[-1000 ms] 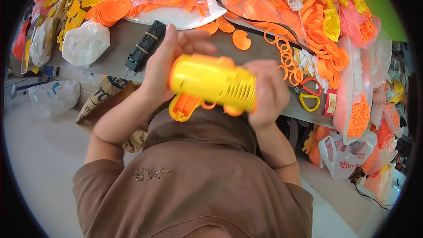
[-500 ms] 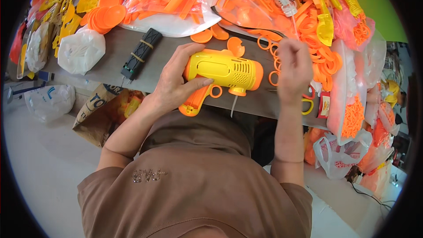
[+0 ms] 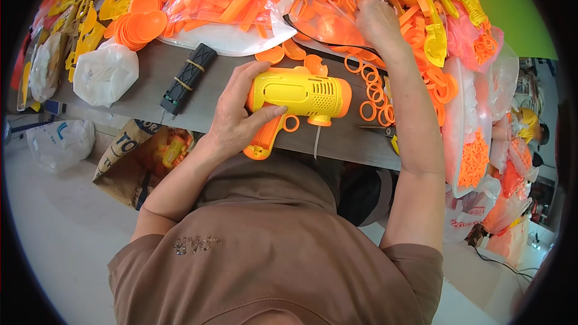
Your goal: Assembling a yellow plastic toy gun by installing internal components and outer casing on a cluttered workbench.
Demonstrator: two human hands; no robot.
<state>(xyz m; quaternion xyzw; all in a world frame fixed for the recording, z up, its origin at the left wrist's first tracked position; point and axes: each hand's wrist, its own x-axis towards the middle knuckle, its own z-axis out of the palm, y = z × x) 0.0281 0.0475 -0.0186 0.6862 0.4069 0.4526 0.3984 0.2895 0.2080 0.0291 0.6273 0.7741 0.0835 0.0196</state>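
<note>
The left hand (image 3: 236, 114) clasps a yellow-and-orange plastic toy gun body (image 3: 298, 93), thumb across its side, at the grey bench (image 3: 355, 144)'s front edge. The right hand (image 3: 378, 23) is among bright orange plastic parts (image 3: 334, 29); its fingertips are hidden, so its grip cannot be told.

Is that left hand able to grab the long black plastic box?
Probably not: the left hand grips the yellow and orange plastic toy, though nothing visibly blocks the long black plastic box.

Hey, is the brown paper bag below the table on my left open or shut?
Open. The brown paper bag gapes, and yellow and orange pieces show inside; how full it is, I cannot tell.
</note>
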